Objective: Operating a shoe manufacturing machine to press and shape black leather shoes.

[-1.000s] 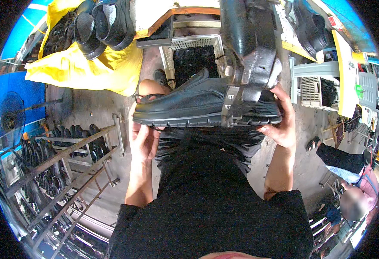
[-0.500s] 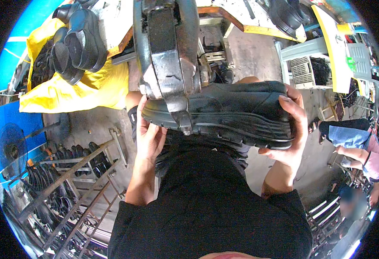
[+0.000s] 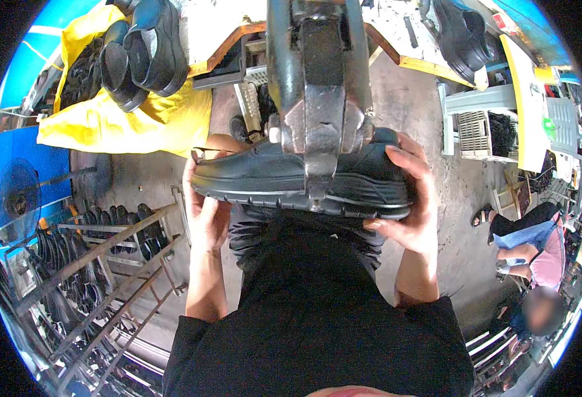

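The black shoe [image 3: 284, 175] sits level at chest height, its middle hidden behind a grey metal press arm [image 3: 319, 99]. The left hand [image 3: 206, 212] clasps its toe, the right hand [image 3: 407, 205] its heel, both forearms raised.

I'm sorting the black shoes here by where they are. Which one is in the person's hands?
The black shoe under the grey metal press arm, gripped by left hand and right hand. The others sit untouched on the yellow cloth and the bench.
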### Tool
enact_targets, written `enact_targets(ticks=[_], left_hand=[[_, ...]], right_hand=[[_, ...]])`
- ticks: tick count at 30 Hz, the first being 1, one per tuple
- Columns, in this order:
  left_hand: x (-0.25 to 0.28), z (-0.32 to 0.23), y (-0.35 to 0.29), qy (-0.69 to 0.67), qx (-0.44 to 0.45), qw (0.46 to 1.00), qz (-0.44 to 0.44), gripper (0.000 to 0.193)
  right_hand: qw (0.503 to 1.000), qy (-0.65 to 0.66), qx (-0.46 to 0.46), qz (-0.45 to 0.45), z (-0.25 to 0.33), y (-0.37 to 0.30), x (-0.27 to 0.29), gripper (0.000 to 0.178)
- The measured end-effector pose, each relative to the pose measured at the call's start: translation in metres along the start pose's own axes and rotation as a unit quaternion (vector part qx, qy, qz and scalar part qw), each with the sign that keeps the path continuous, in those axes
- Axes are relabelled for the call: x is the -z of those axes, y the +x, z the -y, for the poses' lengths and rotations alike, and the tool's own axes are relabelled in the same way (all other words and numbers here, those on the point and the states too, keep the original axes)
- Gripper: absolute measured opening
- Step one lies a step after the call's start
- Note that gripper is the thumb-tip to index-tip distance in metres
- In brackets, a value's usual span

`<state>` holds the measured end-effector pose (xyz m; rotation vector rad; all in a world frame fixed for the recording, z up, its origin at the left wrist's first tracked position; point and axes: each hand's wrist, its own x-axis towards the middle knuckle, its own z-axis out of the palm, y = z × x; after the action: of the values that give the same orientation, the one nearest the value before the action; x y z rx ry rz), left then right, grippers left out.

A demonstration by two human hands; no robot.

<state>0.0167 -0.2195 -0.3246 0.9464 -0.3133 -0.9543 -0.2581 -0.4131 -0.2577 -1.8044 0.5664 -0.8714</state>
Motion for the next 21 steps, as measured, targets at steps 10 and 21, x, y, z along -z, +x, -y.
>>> enact_targets(ticks=[10,21], left_hand=[[0.037,-0.023,-0.008,0.144,-0.152,0.978,-0.018,0.076],[-0.035,-0.065,-0.011,0.5,-0.274,0.819,0.071,0.096]], right_hand=[[0.997,-0.015,0.022,0.071,-0.004,0.023,-0.023,0.088],[0.989,-0.056,0.067,0.116,0.006,0.039,-0.026,0.082]])
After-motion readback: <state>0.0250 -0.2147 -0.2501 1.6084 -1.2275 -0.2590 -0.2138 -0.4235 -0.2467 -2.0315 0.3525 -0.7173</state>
